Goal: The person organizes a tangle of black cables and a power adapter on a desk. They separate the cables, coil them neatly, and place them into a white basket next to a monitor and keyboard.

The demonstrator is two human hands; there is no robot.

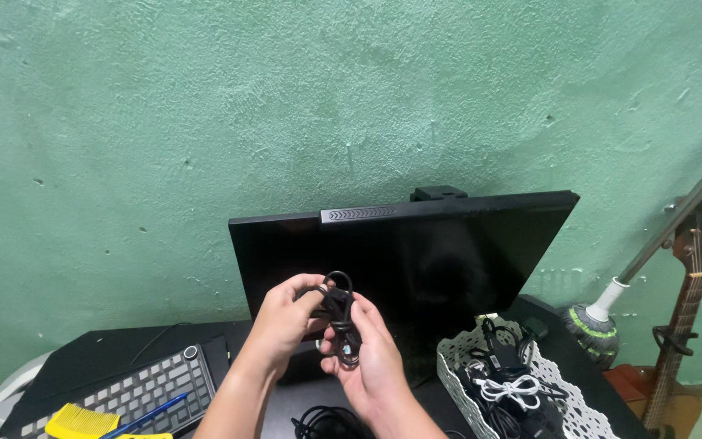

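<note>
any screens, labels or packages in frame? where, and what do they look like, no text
Monitor: back of the black desk, behind both hands; wide, flat, black, screen dark, grey ribbed strip on its top edge.
White lattice basket: right of the monitor base, oblong, holds black and white cables.
No labels, signs or packages to be seen.

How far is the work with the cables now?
Looks done: several bundled cables lie in the white basket. In hand: the left hand and the right hand both grip a small coiled black cable. Left: one loose black cable lies on the desk.
</note>
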